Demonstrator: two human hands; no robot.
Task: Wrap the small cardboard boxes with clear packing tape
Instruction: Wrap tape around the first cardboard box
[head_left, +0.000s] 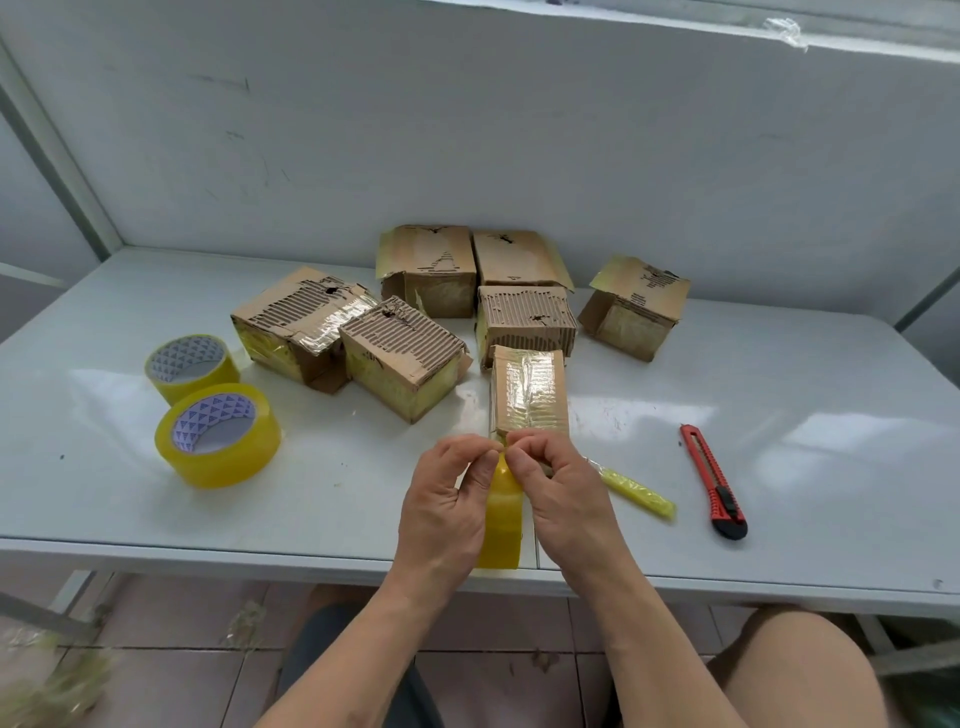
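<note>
1. Progress looked partial: the small box (527, 392) nearest the person had a glossy film of tape over its top face, while the six other boxes (405, 356) grouped behind it on the table (104, 322) showed torn corrugated tops and only patches of old yellowish tape.
2. By my judgement most of the wrapping remained, since only that one box looked freshly covered, and its sides could not be seen.
3. Both hands met at the near edge of the small box. The left hand (447, 499) had thumb and fingers curled together, pinching at the tape end; the right hand (558, 491) pinched the same spot from the other side.
4. A roll of tape (501, 519) stood on edge between the two palms, just below the pinch. Whether either hand bore its weight could not be told.
5. The small box lay just beyond the fingertips, touching or nearly touching them, so the grip sat at its near bottom edge.
6. Two spare tape rolls (215, 434) lay to the left, well apart from the hands; a red utility knife (714, 480) and a crumpled strip of tape (636, 491) lay to the right.
</note>
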